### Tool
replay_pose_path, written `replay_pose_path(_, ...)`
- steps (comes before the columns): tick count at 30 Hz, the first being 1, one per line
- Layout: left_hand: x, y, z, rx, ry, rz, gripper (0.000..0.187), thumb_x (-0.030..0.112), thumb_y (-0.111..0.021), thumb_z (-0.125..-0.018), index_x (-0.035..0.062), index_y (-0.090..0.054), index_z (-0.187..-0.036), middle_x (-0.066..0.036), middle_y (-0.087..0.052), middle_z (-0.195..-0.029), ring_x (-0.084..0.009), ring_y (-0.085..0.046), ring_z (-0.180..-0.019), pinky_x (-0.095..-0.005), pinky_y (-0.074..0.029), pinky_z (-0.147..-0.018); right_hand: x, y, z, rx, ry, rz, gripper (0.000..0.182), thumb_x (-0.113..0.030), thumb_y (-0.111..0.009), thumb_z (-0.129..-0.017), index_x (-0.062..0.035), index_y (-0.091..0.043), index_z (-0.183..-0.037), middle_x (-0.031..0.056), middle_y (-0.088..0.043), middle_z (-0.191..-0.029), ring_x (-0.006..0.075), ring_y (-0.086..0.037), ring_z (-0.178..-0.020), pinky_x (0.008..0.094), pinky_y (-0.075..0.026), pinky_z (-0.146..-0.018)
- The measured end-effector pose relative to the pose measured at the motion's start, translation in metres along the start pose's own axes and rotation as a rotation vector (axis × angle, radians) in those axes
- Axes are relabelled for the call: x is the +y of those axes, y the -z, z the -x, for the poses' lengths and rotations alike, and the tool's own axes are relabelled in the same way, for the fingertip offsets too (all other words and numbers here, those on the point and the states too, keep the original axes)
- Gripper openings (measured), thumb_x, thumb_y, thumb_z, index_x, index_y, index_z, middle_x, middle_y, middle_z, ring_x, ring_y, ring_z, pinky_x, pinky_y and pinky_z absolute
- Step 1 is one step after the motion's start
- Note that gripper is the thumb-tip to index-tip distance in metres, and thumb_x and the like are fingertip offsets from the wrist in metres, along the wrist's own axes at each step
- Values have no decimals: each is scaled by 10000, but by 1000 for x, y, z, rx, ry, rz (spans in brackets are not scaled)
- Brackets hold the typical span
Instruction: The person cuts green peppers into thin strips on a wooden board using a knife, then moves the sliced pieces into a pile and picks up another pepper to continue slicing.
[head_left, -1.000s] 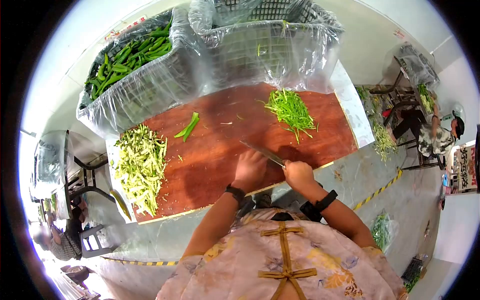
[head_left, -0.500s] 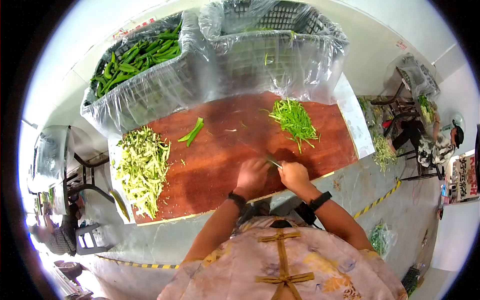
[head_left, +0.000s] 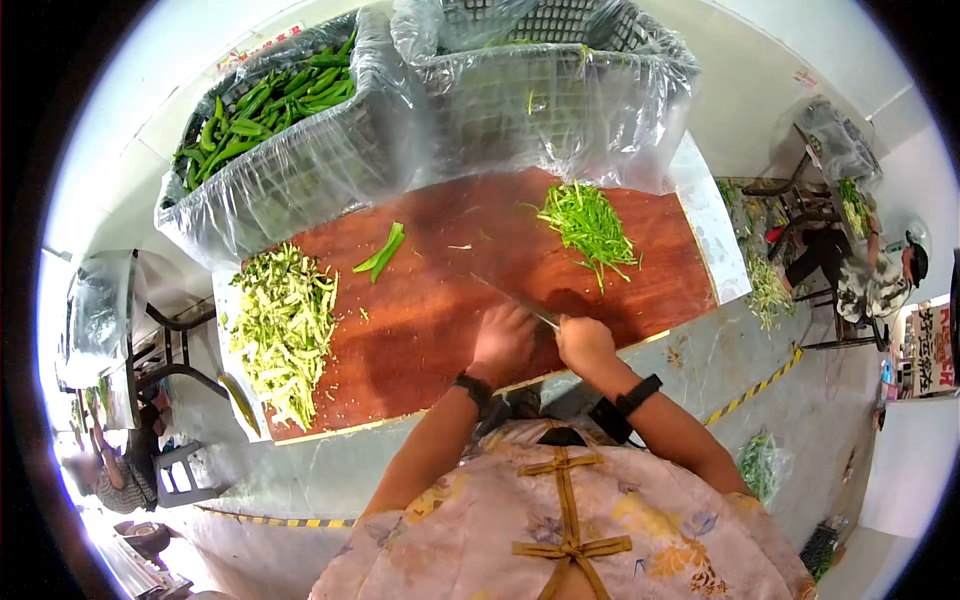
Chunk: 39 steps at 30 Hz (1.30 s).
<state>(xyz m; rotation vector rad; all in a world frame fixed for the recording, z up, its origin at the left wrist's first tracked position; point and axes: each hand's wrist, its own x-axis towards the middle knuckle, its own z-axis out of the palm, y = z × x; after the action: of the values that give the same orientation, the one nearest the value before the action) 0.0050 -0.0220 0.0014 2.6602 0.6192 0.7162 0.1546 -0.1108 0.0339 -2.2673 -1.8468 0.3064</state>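
Observation:
In my right hand (head_left: 587,345) is the handle of a knife (head_left: 528,306); its thin blade points up and left across the red-brown board (head_left: 440,340). My left hand (head_left: 504,338) is low over the board, just left of the blade. Its fingers are blurred, and whether anything lies under them is hidden. Ahead of my right hand sits a heap of green pepper strips (head_left: 595,232). Split green pepper pieces (head_left: 381,252) rest farther left. A large pile of pale, seedy pepper trimmings (head_left: 285,335) covers the board's left end.
Behind the board stand two plastic-lined crates, one with whole green peppers (head_left: 270,110), the other crate (head_left: 560,85) to its right. A person (head_left: 865,280) sits at the far right, another person (head_left: 115,470) at the far left. A bag of greens (head_left: 762,465) lies on the floor.
The knife, blurred before, now shows its blade clearly, slanting up and left. My hands have barely shifted, and the whole view has tilted slightly. The piles look the same.

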Motion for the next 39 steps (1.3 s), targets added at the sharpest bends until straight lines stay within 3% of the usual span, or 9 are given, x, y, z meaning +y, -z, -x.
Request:
replay_pose_path(4, -1, -1, -2, 69, -28, 56, 282, 122, -559, -712, 73, -591, -988, -73, -560, -1027, -282, -510, -975, -420, -399, -826, -3, -4, -26, 102, 41, -3, 177, -193, -528, -802, -32, -583, -752, 188, -598, -649, 375, -596, -609, 481, -477, -554)
replay_pose_path(9, -2, -3, -1, 112, -28, 49, 285, 113, -554, -722, 61, -584, -1001, -84, -561, -1021, -298, -509, -961, -427, -396, -841, 3, 11, -7, 5, -49, -19, 225, -244, -541, -821, -28, -601, -798, 184, -604, -668, 371, -598, -646, 477, -473, -583)
replay_pose_path(12, 1, -1, 0, 4, 14, 39, 286, 103, -555, -716, 64, -583, -998, -87, -559, -1026, -297, -504, -974, -425, -396, -841, 7, 17, 18, -83, -51, 19, 217, -244, -544, -820, -35, -603, -823, 181, -604, -672, 366, -599, -652, 476, -471, -584)
replay_pose_path(23, 0, -1, -2, 24, -14, 6, 324, 109, -555, -687, 77, -592, -1007, -72, -554, -1064, -273, -493, -1014, -415, -393, -839, 1, 3, 4, -101, -72, 7, 176, -211, -531, -813, -49, -598, -791, 174, -606, -667, 364, -601, -638, 481, -473, -571)
replay_pose_path(25, 0, -2, -1, 29, -9, 15, 319, 109, -554, -687, 72, -593, -1001, -73, -556, -1056, -273, -495, -1012, -414, -394, -838, -4, -3, -10, 43, -7, -11, 192, -218, -523, -822, -43, -589, -776, 179, -605, -670, 373, -596, -635, 485, -473, -570)
replay_pose_path(28, 0, -3, -3, 62, -13, 23, 308, 109, -551, -689, 65, -594, -990, -76, -558, -1039, -273, -499, -1001, -412, -397, -830, -1, -4, -29, 40, -41, -13, 206, -227, -521, -830, -40, -585, -774, 179, -602, -667, 379, -591, -633, 485, -470, -568)
replay_pose_path(33, 4, -1, -1, 98, -4, 11, 286, 109, -543, -688, 65, -588, -967, -83, -553, -1003, -276, -505, -963, -412, -400, -812, 3, 12, 6, 14, -2, -7, 201, -228, -527, -829, -48, -613, -855, 172, -597, -649, 361, -592, -621, 478, -463, -560)
replay_pose_path(35, 0, -3, 0, 18, 9, -11, 266, 107, -542, -685, 65, -585, -944, -87, -548, -983, -279, -504, -940, -414, -401, -805, 4, 13, 19, -21, -27, -4, 202, -227, -529, -825, -46, -614, -856, 171, -597, -645, 358, -594, -623, 475, -464, -563)
replay_pose_path(39, 2, 0, -2, 66, -23, 2, 235, 105, -541, -683, 62, -587, -910, -91, -544, -976, -283, -503, -932, -414, -401, -806, 9, 15, 31, -52, -36, 6, 201, -217, -520, -819, -36, -608, -833, 174, -595, -641, 358, -596, -631, 471, -467, -573)
